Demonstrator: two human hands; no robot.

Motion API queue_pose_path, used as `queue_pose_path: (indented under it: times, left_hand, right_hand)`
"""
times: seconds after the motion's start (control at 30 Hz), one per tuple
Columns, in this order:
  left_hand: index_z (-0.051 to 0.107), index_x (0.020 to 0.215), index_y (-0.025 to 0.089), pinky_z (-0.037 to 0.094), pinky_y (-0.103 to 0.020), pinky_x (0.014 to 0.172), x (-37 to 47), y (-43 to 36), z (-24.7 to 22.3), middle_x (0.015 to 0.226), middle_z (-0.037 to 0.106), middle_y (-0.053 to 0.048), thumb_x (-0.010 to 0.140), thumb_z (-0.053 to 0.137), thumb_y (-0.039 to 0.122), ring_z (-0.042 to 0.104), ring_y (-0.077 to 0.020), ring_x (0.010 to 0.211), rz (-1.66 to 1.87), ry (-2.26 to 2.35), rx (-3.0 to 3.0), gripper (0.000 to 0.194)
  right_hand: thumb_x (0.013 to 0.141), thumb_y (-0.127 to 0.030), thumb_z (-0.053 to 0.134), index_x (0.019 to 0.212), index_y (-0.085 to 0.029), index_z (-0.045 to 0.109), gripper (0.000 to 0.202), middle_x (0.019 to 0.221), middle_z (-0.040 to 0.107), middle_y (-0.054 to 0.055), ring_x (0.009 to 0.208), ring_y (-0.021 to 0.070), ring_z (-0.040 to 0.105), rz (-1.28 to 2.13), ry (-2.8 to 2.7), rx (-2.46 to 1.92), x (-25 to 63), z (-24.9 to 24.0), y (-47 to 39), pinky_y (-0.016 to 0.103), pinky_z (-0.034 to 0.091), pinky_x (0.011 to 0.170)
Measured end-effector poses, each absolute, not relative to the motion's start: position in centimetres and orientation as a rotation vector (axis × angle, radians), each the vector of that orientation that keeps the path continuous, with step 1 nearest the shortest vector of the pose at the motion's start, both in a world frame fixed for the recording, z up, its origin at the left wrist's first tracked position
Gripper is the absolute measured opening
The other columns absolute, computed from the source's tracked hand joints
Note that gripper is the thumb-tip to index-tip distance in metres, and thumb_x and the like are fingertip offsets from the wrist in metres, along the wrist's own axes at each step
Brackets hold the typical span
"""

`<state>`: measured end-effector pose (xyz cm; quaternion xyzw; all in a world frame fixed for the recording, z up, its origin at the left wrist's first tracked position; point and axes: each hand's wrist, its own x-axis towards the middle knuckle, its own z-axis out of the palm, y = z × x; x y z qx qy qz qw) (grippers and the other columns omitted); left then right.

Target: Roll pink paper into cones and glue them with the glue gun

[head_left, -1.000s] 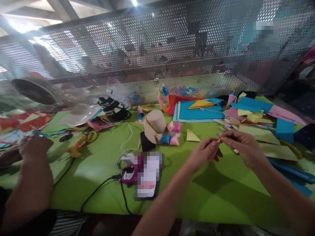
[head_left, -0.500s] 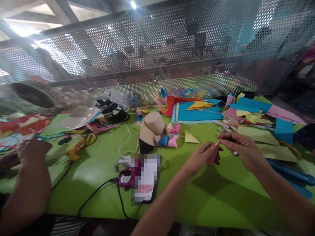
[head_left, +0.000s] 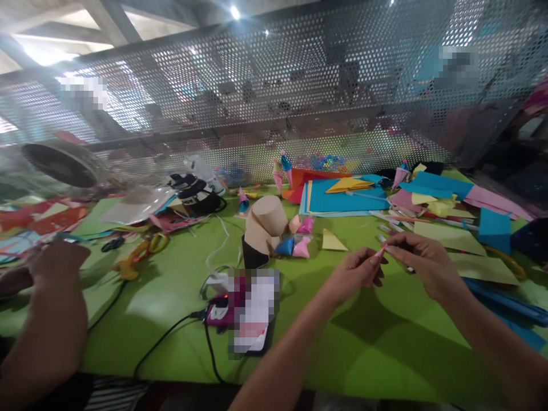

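Note:
Over the right half of the green table, my left hand [head_left: 353, 274] is closed around a small pink paper cone [head_left: 378, 254], whose tip points up and to the right. The fingertips of my right hand [head_left: 417, 257] pinch at that tip, so the two hands meet there. A pale yellow paper triangle [head_left: 333, 240] lies to the left, beyond my left hand. Beside it are small bags of pink clay [head_left: 301, 246] and blue clay [head_left: 284, 246], next to a beige roll [head_left: 269, 216].
A phone [head_left: 257, 311] and a power strip [head_left: 220, 313] with cables lie left of my forearm. Blue sheets [head_left: 334, 197] are at the back, pale green sheets [head_left: 449, 237] at the right. At far left are another person's arm [head_left: 57, 308] and a yellow glue gun [head_left: 128, 260].
My hands stay nearly in place at the cone's tip, with slight finger movement. The view has shifted very slightly.

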<state>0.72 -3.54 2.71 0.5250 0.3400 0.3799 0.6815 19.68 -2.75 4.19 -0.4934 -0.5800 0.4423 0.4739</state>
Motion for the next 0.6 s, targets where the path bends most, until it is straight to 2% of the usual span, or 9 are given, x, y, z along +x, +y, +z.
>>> queue_pose_path:
  times: [0.3, 0.43, 0.6]
  left_hand:
    - [0.061, 0.095, 0.015, 0.05, -0.026, 0.068, 1.2, -3.2, 1.3, 0.078, 0.061, -0.001, 0.091, 0.063, 0.061, 0.052, -0.0077, 0.06, 0.907, 0.769, 1.25, 0.047]
    - [0.062, 0.094, 0.014, 0.049, -0.025, 0.065, 1.1, -3.1, 1.4, 0.077, 0.062, -0.002, 0.087, 0.066, 0.063, 0.056, -0.0088, 0.061, 0.901, 0.796, 1.223, 0.05]
    - [0.064, 0.098, 0.014, 0.053, -0.027, 0.068, 0.6, -3.2, 1.9, 0.086, 0.07, -0.007, 0.081, 0.073, 0.064, 0.068, -0.0149, 0.072, 0.855, 0.778, 1.1, 0.053]
  right_hand:
    - [0.082, -0.042, 0.074, 0.088, -0.023, 0.076, 0.02, 0.072, 0.063, 0.0, 0.064, 0.0149, 0.051, 1.036, -1.448, -1.221, 19.7, 4.4, -2.8, 0.03, 0.039, 0.059]
    - [0.083, -0.043, 0.074, 0.089, -0.023, 0.076, 0.022, 0.074, 0.063, 0.0, 0.065, 0.0145, 0.05, 1.026, -1.459, -1.227, 19.7, 4.3, -2.9, 0.029, 0.039, 0.058]
    - [0.083, -0.048, 0.075, 0.104, -0.024, 0.075, 0.032, 0.087, 0.068, 0.002, 0.07, 0.0154, 0.054, 1.013, -1.403, -1.236, 20.1, 4.7, -2.6, 0.028, 0.039, 0.057]
